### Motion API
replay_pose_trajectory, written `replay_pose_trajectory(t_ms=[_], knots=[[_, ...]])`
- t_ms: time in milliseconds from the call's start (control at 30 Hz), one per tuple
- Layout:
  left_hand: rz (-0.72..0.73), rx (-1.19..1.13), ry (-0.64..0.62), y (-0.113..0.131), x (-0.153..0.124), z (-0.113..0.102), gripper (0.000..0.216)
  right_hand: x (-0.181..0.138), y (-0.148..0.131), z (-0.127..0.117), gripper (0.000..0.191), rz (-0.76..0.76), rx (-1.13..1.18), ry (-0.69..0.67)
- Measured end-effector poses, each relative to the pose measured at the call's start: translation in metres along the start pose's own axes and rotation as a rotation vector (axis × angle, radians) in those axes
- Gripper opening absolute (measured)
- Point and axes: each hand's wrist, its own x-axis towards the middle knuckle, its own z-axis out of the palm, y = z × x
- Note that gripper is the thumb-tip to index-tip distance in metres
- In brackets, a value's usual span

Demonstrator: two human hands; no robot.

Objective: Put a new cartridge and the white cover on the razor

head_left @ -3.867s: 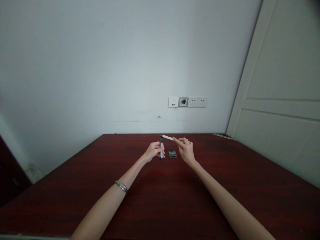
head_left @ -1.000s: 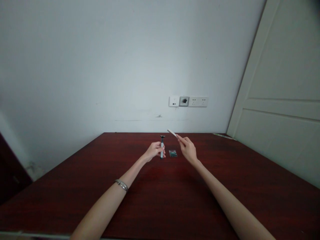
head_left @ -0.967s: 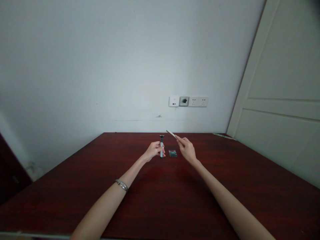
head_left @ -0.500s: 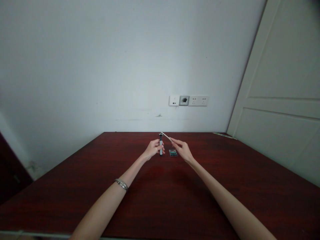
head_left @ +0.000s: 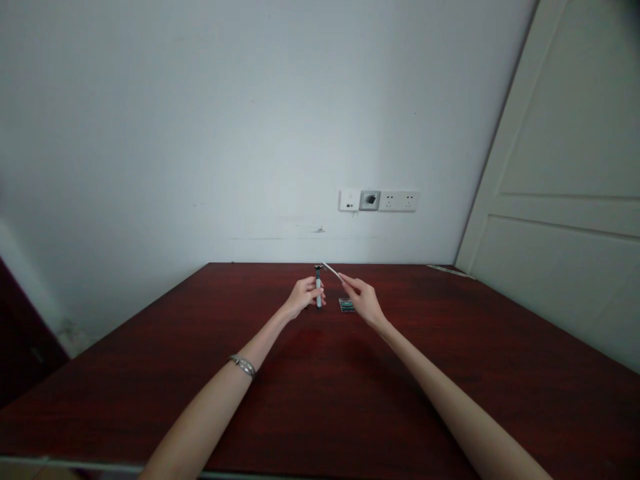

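Note:
My left hand is closed around the pale grey handle of a razor, held upright with its dark head at the top. My right hand pinches a thin white stick that slants up to the left. The stick's far end is close to the razor's head; whether they touch is too small to tell. Below the stick, a small clear case with something green in it lies on the table, just left of my right hand.
The dark red wooden table reaches back to a white wall with sockets. A pale panelled door stands at the right. A flat, light strip lies near the table's back right edge.
The razor and my left hand have shifted slightly left, and the razor's head has turned a little. The white stick stays near the head, its tip now a bit farther from it.

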Motion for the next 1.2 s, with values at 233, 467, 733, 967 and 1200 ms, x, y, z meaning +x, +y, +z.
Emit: replay_pose_trajectory(t_ms=[233, 467, 733, 967, 1200], knots=[[-0.026, 0.022, 0.023, 0.002, -0.001, 0.000, 0.028, 0.000, -0.001, -0.001, 0.040, -0.001, -0.033, 0.036], [-0.047, 0.040, 0.027, 0.001, -0.002, -0.001, 0.030, -0.002, -0.008, -0.002, 0.038, -0.018, -0.131, -0.018], [-0.063, 0.051, 0.043, -0.001, -0.002, -0.002, 0.029, -0.004, -0.008, -0.006, 0.035, 0.029, -0.279, 0.022], [-0.095, 0.087, 0.055, -0.002, -0.001, 0.000, 0.029, -0.008, -0.015, -0.007, 0.035, -0.057, -0.289, -0.024], [-0.069, 0.112, 0.008, -0.005, 0.000, -0.001, 0.029, -0.005, -0.002, -0.011, 0.034, 0.010, -0.233, 0.003]])
